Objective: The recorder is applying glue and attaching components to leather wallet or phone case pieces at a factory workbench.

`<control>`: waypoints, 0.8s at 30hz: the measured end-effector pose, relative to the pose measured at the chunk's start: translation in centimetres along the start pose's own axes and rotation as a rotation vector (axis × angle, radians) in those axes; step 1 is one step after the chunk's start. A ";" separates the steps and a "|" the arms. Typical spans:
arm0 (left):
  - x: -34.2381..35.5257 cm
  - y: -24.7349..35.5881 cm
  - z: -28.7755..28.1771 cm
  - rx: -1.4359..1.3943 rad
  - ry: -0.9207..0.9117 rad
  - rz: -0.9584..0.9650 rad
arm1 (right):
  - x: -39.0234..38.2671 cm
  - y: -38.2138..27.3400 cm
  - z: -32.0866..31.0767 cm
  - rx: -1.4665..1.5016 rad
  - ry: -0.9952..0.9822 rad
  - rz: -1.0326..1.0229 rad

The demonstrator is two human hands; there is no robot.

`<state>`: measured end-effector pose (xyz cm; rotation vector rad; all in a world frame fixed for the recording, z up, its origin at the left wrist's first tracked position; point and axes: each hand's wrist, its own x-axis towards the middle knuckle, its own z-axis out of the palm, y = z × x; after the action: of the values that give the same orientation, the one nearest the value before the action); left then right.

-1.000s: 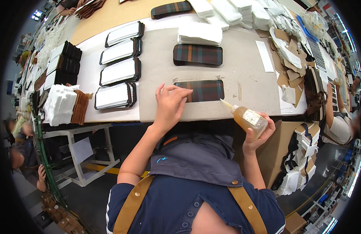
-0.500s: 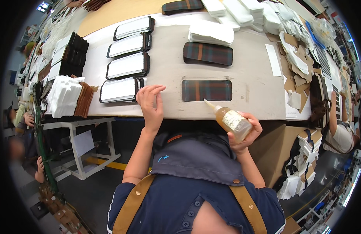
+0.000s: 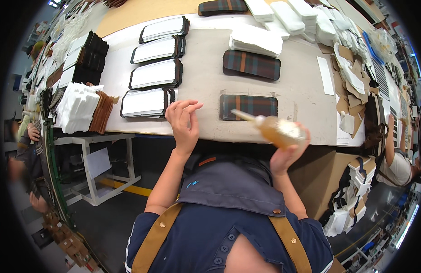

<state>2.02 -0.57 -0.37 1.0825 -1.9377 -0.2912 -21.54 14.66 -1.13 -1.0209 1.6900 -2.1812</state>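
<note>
In my right hand [image 3: 284, 160] is a squeeze bottle [image 3: 279, 131] of amber liquid with a pale label and a thin nozzle. It is tilted, its tip pointing left over a dark plaid fabric piece [image 3: 260, 105] that lies flat near the table's front edge. The bottle is blurred by motion. My left hand [image 3: 183, 119] hovers by the table edge, fingers loosely bent and apart, holding nothing. Nearest to it is a stack of white, dark-edged panels [image 3: 144, 103]. Farther back lie a second plaid stack [image 3: 251, 65] and a pile of white pads [image 3: 256, 42].
More panel stacks [image 3: 155, 74] run back along the left. White pieces [image 3: 78, 108] and brown pieces [image 3: 101, 113] stand at the far left. Cardboard scraps [image 3: 353, 91] cover the right side, where a co-worker [image 3: 397, 166] is. A cardboard box [image 3: 315, 184] sits below the table.
My right hand has lifted the bottle and swung it nearer to level, its nozzle now over the plaid piece. My left hand stays nearly still. The view has shifted slightly.
</note>
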 end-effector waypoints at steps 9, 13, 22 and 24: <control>0.1 0.0 0.0 -0.002 -0.006 0.026 | 10.7 5.4 -19.9 -0.542 0.333 0.142; 0.4 0.1 0.1 -0.030 -0.006 0.003 | 12.0 2.6 -14.4 -1.320 0.527 -0.403; 6.2 3.3 1.7 -0.208 -0.059 0.058 | 19.2 2.6 11.2 -0.610 -0.464 -0.581; 7.2 4.0 2.0 -0.206 -0.088 0.089 | 20.5 5.2 13.7 -0.734 -0.520 -0.732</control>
<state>-3.63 -4.23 4.88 0.8594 -1.9778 -0.4851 -29.52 -8.75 3.71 -2.4475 2.0566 -1.2840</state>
